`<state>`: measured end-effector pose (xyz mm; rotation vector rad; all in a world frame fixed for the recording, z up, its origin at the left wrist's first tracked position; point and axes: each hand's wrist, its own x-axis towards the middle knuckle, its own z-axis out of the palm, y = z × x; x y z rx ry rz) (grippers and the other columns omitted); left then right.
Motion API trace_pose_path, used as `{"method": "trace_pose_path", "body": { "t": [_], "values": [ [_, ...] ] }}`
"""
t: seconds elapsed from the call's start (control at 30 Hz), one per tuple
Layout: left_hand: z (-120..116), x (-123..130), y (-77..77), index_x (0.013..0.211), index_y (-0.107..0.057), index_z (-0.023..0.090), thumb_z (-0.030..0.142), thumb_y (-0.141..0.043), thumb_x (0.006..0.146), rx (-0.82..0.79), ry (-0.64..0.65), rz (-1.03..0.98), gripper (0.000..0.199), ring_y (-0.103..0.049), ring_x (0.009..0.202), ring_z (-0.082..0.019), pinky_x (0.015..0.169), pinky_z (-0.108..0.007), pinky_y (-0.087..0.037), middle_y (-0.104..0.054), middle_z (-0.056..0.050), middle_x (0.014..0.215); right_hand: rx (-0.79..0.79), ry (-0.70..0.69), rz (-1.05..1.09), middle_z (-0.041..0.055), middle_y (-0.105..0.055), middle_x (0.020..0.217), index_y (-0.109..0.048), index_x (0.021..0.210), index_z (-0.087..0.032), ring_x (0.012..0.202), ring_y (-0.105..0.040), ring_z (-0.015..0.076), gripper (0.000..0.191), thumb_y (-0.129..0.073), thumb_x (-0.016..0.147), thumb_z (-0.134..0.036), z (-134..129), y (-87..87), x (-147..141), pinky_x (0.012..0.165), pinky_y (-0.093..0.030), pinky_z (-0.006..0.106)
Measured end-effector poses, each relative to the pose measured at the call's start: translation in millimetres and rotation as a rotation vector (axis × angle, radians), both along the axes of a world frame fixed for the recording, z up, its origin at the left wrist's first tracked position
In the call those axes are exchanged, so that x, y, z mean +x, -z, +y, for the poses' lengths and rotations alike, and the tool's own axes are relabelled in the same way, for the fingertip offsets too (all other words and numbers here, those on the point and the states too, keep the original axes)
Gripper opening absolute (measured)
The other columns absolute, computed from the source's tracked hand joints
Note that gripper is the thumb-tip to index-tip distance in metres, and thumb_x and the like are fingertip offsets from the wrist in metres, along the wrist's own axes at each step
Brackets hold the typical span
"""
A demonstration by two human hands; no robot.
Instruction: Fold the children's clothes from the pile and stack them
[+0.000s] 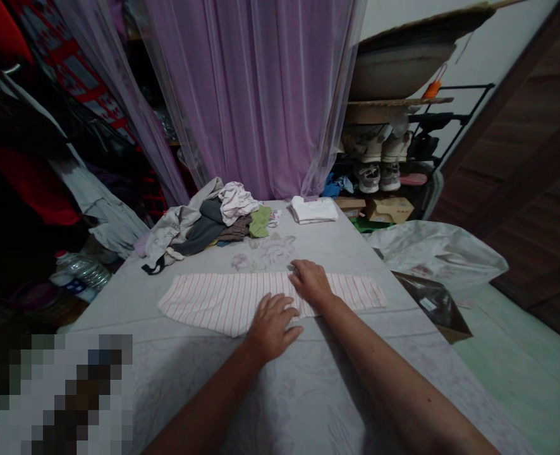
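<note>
A white garment with pink stripes (223, 297), long and narrow like trousers folded lengthwise, lies flat across the bed-like surface (166, 366). My left hand (273, 325) rests palm down on its near edge, fingers spread and the thumb apart. Just beyond and to the right, my right hand (311, 284) lies over the middle of the cloth, fingers extended and slightly bent towards the far edge. Both hands touch the fabric, and neither visibly grips it. Part of the garment is hidden under the hands and right forearm.
A heap of crumpled clothes (199, 218) sits at the far left of the surface. A folded white cloth (314, 210) lies at the far edge, before a purple curtain (242, 95). To the right are a shoe rack (398, 104), a plastic bag (441, 253) and a box (432, 303).
</note>
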<state>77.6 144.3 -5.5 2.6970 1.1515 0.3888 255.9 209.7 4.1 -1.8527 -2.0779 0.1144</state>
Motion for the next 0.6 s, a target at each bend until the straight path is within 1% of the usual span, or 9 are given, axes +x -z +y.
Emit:
{"method": "trace_pose_path", "body": {
  "t": [0.07,0.1,0.17,0.23,0.3,0.4,0.5,0.6],
  "values": [
    [3.3,-5.3,5.3,0.136,-0.051,0.024,0.052,-0.043,0.095,-0.024,-0.003,0.018,0.050,-0.037,0.139,-0.026,0.116,-0.048,-0.024,-0.050,-0.008,0.146,0.053,-0.075,0.018,0.0119,-0.061,0.131,-0.056,0.130,-0.018,0.122,-0.052,0.0238,0.040,-0.048,0.093,-0.029,-10.6,6.1,-2.2,0.102,-0.036,0.037],
    [6.0,-8.2,7.1,0.142,-0.045,0.023,0.053,-0.037,0.096,-0.044,-0.003,0.043,0.055,-0.033,0.142,-0.025,0.118,-0.049,-0.021,-0.046,-0.008,0.150,0.060,-0.129,0.015,0.0113,-0.058,0.135,-0.056,0.131,-0.020,0.127,-0.049,0.0236,0.040,-0.046,0.094,-0.029,-16.7,8.4,-2.7,0.105,-0.034,0.038],
    [14.2,-14.3,7.6,0.147,-0.038,0.024,0.052,-0.027,0.099,-0.096,-0.007,0.105,0.056,-0.028,0.145,-0.024,0.119,-0.049,-0.018,-0.040,-0.007,0.154,0.037,-0.230,-0.016,0.0100,-0.053,0.142,-0.056,0.133,-0.023,0.134,-0.042,0.0241,0.040,-0.042,0.096,-0.032,-28.6,11.5,-1.3,0.109,-0.031,0.042],
    [25.4,-21.5,3.9,0.148,-0.037,0.026,0.049,-0.021,0.101,-0.164,-0.034,0.176,0.055,-0.023,0.147,-0.023,0.119,-0.050,-0.017,-0.035,-0.006,0.157,-0.021,-0.279,-0.067,0.0103,-0.047,0.148,-0.053,0.137,-0.024,0.139,-0.036,0.0264,0.043,-0.040,0.098,-0.036,-37.7,13.0,4.3,0.111,-0.028,0.048],
    [37.6,-31.2,-2.2,0.149,-0.035,0.026,0.048,-0.020,0.101,-0.218,-0.095,0.238,0.055,-0.021,0.148,-0.023,0.118,-0.051,-0.017,-0.030,-0.006,0.158,-0.076,-0.274,-0.123,0.0124,-0.040,0.152,-0.048,0.142,-0.022,0.142,-0.032,0.0289,0.049,-0.040,0.098,-0.041,-43.1,13.7,14.5,0.112,-0.026,0.053],
    [52.6,-52.1,-8.4,0.151,-0.032,0.025,0.046,-0.023,0.100,-0.209,-0.204,0.291,0.056,-0.017,0.149,-0.026,0.118,-0.053,-0.015,-0.023,-0.008,0.160,-0.126,-0.232,-0.195,0.0147,-0.033,0.156,-0.041,0.147,-0.020,0.143,-0.029,0.0309,0.056,-0.039,0.097,-0.046,-46.7,15.0,35.7,0.112,-0.024,0.057],
    [59.8,-75.8,-6.4,0.152,-0.030,0.023,0.044,-0.027,0.099,-0.145,-0.292,0.317,0.057,-0.016,0.149,-0.027,0.118,-0.052,-0.015,-0.020,-0.009,0.161,-0.139,-0.160,-0.243,0.0151,-0.031,0.156,-0.040,0.148,-0.020,0.144,-0.028,0.0314,0.058,-0.036,0.098,-0.049,-49.2,16.9,56.4,0.112,-0.024,0.057],
    [61.1,-90.5,-0.4,0.152,-0.031,0.024,0.045,-0.028,0.098,-0.095,-0.355,0.314,0.057,-0.018,0.148,-0.028,0.118,-0.052,-0.016,-0.023,-0.008,0.160,-0.128,-0.108,-0.264,0.0141,-0.032,0.156,-0.040,0.148,-0.022,0.143,-0.029,0.0306,0.056,-0.034,0.098,-0.049,-51.2,17.7,65.4,0.112,-0.025,0.057]
  ]
}}
